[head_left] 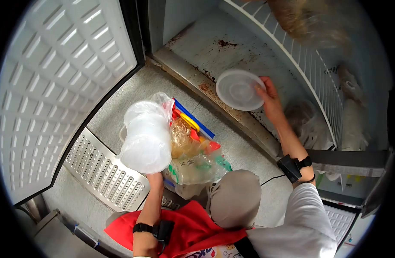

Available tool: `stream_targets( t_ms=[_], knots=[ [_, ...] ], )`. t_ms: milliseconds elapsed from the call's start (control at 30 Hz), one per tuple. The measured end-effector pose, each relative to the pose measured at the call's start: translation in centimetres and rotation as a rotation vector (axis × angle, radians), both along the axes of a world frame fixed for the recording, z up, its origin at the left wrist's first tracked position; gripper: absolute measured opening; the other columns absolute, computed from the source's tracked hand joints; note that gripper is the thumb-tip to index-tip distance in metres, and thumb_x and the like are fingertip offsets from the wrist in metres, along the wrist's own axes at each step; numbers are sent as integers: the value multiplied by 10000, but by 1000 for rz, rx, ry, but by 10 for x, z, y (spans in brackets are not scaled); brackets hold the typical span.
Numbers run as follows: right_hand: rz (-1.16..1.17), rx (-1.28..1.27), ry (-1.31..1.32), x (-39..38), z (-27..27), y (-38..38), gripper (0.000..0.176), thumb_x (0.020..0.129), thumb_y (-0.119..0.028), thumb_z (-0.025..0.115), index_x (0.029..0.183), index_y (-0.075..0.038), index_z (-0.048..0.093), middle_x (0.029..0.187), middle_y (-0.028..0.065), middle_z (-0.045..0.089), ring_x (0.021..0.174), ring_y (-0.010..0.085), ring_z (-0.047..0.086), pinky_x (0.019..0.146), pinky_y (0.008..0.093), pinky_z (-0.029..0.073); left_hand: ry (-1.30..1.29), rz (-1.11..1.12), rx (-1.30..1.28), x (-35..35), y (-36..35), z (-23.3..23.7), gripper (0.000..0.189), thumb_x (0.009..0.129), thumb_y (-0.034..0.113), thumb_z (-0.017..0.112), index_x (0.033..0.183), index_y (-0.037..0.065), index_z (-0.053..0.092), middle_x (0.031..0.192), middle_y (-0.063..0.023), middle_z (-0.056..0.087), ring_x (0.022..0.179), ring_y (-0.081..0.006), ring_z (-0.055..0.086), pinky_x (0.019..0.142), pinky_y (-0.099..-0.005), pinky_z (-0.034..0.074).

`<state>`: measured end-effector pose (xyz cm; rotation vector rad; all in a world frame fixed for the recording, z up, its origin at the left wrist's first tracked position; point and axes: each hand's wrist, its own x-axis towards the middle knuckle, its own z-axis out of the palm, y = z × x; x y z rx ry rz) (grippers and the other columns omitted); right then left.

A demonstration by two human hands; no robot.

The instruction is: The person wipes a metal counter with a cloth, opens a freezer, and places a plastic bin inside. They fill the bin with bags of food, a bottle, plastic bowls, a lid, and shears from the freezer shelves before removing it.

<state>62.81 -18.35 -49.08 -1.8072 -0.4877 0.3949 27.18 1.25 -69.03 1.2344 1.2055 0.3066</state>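
My right hand [268, 95] pinches the rim of a round translucent plastic lid [238, 89], thumb on its upper face, over the front edge of the fridge floor. A stack of round translucent plastic lids [146, 148], wrapped in a clear bag, rests on my left hand [155, 177]. Most of that hand is hidden under the stack, and its fingers do not show. Just right of the stack, clear bags [193, 167] lie on the floor. Red, yellow and blue pieces [191, 122] show among them.
An open white fridge door [64, 86] stands at left. Brown stains mark the fridge floor [231, 43]. A white wire shelf [307, 60] curves across the right, with bagged goods [354, 107] behind it. A perforated metal grate [103, 165] is set in the floor.
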Motion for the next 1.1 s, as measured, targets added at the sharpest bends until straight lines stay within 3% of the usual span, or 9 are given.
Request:
stream_targets(
  t_ms=[233, 367, 467, 500, 600, 833, 900, 967, 1100],
  knots=[
    [306, 52, 162, -38, 2, 30, 239, 862, -150, 571, 1084, -90, 504, 999, 7, 548, 945, 102, 501, 840, 270, 406, 49, -17, 7, -12, -1, -28, 463, 894, 227, 469, 1271, -37, 415, 1296, -148, 439, 1171, -248, 410, 972, -329, 321],
    [694, -150, 50, -76, -30, 58, 241, 884, -166, 532, 1107, -77, 510, 1037, 45, 546, 999, 141, 509, 879, 312, 420, -15, 76, -123, -2, -3, -6, 492, 891, 275, 475, 1286, -11, 410, 1302, -128, 431, 1165, -242, 409, 973, -336, 321],
    [816, -311, 228, -106, -45, 70, 322, 887, -120, 498, 1201, -114, 425, 1169, 88, 462, 1106, 190, 468, 908, 368, 427, -41, 72, -342, 0, -2, -4, 545, 863, 354, 526, 1298, 55, 392, 1228, -79, 474, 1099, -215, 458, 909, -333, 383],
    [942, -177, -142, -105, -78, 65, 343, 879, -110, 499, 1213, -123, 419, 1208, 99, 436, 1148, 208, 435, 923, 380, 412, -68, 66, -355, -5, -2, -8, 529, 863, 347, 527, 1290, 61, 400, 1207, -74, 487, 1076, -210, 473, 891, -334, 399],
    [1066, -125, -559, -108, -72, 69, 403, 850, -108, 536, 1231, -136, 410, 1247, 108, 401, 1161, 236, 412, 919, 384, 404, -119, 85, -398, -4, -1, 2, 500, 884, 324, 489, 1290, 48, 395, 1223, -88, 474, 1099, -221, 454, 911, -347, 389],
    [961, -350, -547, -92, -52, 75, 381, 795, -169, 620, 1158, -123, 514, 1092, 93, 493, 1004, 268, 488, 829, 387, 442, -151, 200, -468, -10, -19, 12, 550, 877, 384, 484, 1293, 48, 354, 1274, -92, 416, 1116, -241, 440, 918, -375, 396],
    [888, -280, -580, -94, -70, 73, 318, 759, -186, 648, 1049, -101, 550, 1029, 60, 502, 977, 252, 495, 787, 356, 459, -82, 234, -568, -9, -25, 37, 621, 855, 440, 502, 1313, 72, 299, 1289, -105, 382, 1113, -258, 440, 920, -402, 397],
    [840, -352, -457, -94, -71, 71, 301, 764, -181, 646, 1039, -102, 551, 987, 61, 508, 976, 243, 500, 787, 356, 463, -42, 287, -725, -25, -28, 16, 683, 834, 472, 520, 1329, 94, 238, 1286, -126, 360, 1114, -286, 437, 906, -435, 412],
    [965, -361, -426, -105, -91, 70, 336, 759, -158, 660, 1071, -109, 546, 979, 73, 508, 963, 252, 514, 801, 353, 462, -145, 191, -944, -24, -32, 52, 759, 807, 462, 559, 1350, 110, 163, 1268, -159, 351, 1114, -309, 440, 868, -462, 438]
  ],
)
